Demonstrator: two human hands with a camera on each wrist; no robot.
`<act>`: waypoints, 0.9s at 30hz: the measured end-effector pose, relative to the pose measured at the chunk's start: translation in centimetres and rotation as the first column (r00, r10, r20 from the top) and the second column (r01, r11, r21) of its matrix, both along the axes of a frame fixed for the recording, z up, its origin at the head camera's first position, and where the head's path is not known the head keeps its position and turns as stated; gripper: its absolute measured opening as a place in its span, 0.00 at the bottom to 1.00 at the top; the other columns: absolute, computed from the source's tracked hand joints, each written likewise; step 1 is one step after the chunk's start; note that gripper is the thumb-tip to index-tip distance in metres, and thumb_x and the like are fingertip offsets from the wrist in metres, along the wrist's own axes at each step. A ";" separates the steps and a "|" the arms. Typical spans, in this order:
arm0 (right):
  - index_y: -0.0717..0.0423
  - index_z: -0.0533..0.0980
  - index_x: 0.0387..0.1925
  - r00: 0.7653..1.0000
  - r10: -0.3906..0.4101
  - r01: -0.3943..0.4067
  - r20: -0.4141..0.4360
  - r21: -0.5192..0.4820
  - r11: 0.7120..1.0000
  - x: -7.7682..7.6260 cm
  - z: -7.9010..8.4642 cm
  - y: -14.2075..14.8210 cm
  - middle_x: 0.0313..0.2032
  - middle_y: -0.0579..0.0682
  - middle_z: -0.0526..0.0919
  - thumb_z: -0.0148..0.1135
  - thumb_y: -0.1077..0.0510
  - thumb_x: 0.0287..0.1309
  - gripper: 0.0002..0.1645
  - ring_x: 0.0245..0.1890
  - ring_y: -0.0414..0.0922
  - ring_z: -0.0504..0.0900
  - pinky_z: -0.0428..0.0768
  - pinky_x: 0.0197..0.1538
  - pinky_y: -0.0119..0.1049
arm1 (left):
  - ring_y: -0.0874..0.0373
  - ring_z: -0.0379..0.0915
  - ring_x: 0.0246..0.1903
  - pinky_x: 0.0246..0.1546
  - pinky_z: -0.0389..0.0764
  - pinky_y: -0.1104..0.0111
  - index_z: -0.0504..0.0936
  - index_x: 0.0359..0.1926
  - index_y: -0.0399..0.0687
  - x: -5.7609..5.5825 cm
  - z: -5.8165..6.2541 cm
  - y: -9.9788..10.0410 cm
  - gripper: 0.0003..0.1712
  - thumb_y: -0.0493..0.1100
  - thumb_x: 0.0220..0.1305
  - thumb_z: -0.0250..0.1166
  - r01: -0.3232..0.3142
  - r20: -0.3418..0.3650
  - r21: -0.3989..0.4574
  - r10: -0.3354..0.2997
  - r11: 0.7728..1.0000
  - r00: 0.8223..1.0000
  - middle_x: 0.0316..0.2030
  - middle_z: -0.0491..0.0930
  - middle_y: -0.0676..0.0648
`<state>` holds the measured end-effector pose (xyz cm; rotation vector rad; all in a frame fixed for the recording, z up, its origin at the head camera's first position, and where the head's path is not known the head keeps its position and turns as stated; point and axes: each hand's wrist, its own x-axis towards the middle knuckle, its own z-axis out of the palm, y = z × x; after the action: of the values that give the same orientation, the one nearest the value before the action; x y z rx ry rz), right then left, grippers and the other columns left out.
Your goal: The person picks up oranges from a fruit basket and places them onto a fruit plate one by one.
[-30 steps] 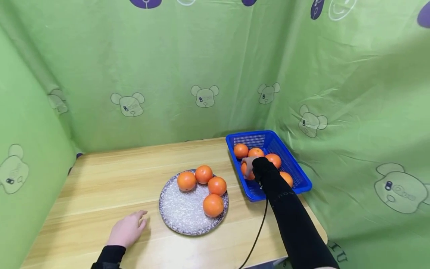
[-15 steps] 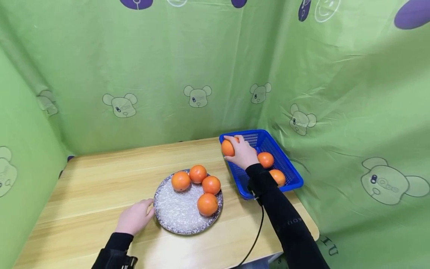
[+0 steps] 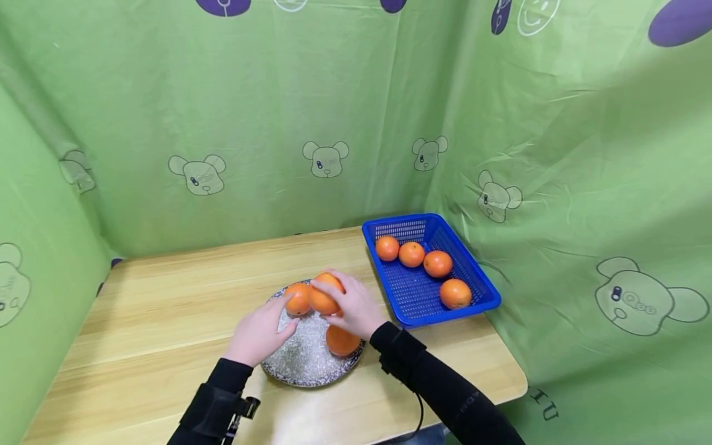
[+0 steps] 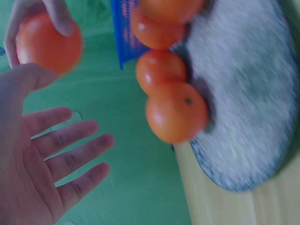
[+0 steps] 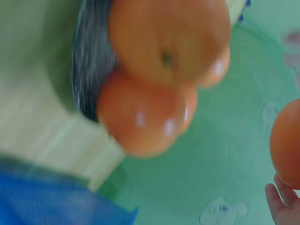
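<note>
My right hand [image 3: 358, 307] grips an orange [image 3: 324, 295] over the back of a round grey plate [image 3: 303, 361] with a dark speckled rim. Thumb and fingers curl around that orange in the left wrist view. My left hand [image 3: 257, 335] is raised over the plate's left side, palm turned toward the held orange; its fingers [image 4: 77, 161] are spread and hold nothing. One orange [image 3: 298, 300] shows at the plate's back left, another [image 3: 342, 342] at its right side. The right hand hides the oranges between them in the head view, but the left wrist view shows more oranges [image 4: 161, 70] along the plate.
Right of the plate stands a blue perforated basket [image 3: 408, 303] with several oranges [image 3: 437, 264] inside. Both rest on a light wooden table [image 3: 167, 309]. A green curtain [image 3: 250, 93] surrounds the back and sides. A black cable [image 3: 418, 417] hangs from my right wrist.
My right hand has lifted an orange out of the basket and carried it left over the plate. My left hand has risen from the table beside the plate and moved right over it.
</note>
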<state>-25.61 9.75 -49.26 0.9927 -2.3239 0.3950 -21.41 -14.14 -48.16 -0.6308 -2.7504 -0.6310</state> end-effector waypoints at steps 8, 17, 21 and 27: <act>0.43 0.65 0.67 0.998 0.058 -0.058 -0.013 0.010 0.998 1.8 -1.9 -2.1 0.63 0.58 0.70 0.76 0.46 0.42 0.49 0.57 0.52 0.76 0.78 0.57 0.47 | 0.45 0.76 0.55 0.50 0.81 0.52 0.65 0.68 0.38 0.3 0.1 2.0 0.45 0.58 0.57 0.67 0.058 0.024 0.058 -0.060 0.997 0.998 0.61 0.73 0.38; 0.48 0.65 0.67 0.998 0.064 -0.065 -0.020 -0.021 0.998 2.8 -2.7 -3.5 0.63 0.55 0.70 0.76 0.48 0.37 0.52 0.59 0.49 0.74 0.74 0.62 0.39 | 0.48 0.80 0.46 0.44 0.83 0.56 0.62 0.69 0.40 0.8 -0.7 2.6 0.50 0.58 0.51 0.71 0.019 0.104 0.135 -0.033 0.991 0.994 0.60 0.73 0.39; 0.50 0.64 0.68 0.997 0.072 -0.073 -0.031 -0.037 0.997 3.2 -2.9 -3.9 0.62 0.54 0.70 0.78 0.48 0.32 0.57 0.58 0.49 0.75 0.74 0.63 0.37 | 0.50 0.79 0.45 0.45 0.82 0.58 0.63 0.69 0.42 0.9 -0.8 2.5 0.49 0.56 0.49 0.72 0.009 0.143 0.172 -0.034 0.985 0.989 0.59 0.73 0.40; 0.48 0.61 0.70 0.996 0.086 -0.086 0.039 -0.018 0.996 3.3 -2.8 -3.9 0.65 0.53 0.68 0.78 0.49 0.34 0.58 0.59 0.48 0.74 0.74 0.62 0.37 | 0.52 0.78 0.44 0.44 0.81 0.59 0.65 0.67 0.44 1.0 -0.7 2.3 0.47 0.54 0.49 0.73 0.015 0.172 0.206 -0.051 0.978 0.984 0.57 0.73 0.41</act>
<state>-22.26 5.80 -52.05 1.0891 -2.3149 0.4707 -20.42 -11.89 -48.87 -0.6008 -2.7877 -1.0072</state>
